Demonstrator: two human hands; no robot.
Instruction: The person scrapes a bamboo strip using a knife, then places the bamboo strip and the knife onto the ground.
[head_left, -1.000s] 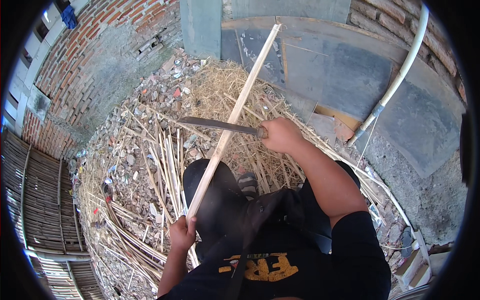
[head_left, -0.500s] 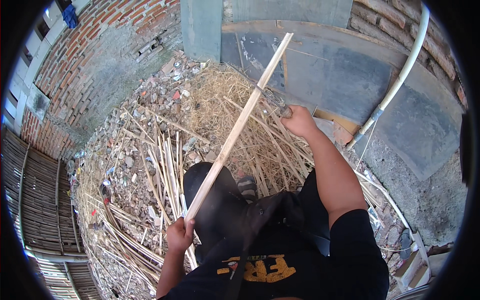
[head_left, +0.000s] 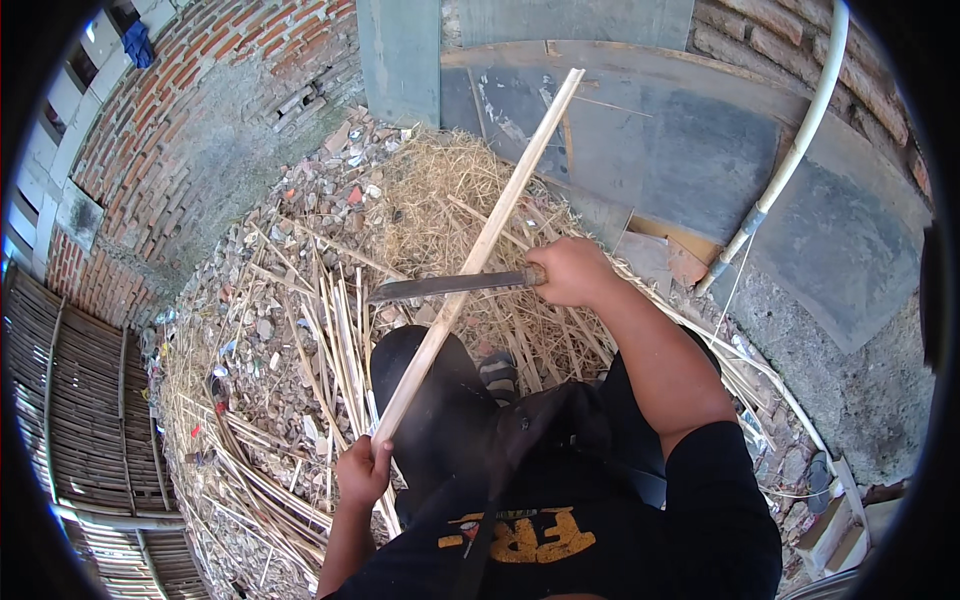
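Left hand, near left, closed around the near end of a long pale strip; right hand clenched on the handle of a long knife. Strip slants from near left to far right, passing over the left knee; its far end overlaps the grey panels in view, contact cannot be told. Blade crosses the strip at roughly mid-length, tip pointing left; whether its edge bites cannot be told. Blade lies just beyond the knee's far edge, so room on the near side is tight; far side, a wider gap lies over the straw-like shavings before the panels. Right: pale pipe, well apart from the right hand. Left: loose thin sticks on rubble, near the blade tip.
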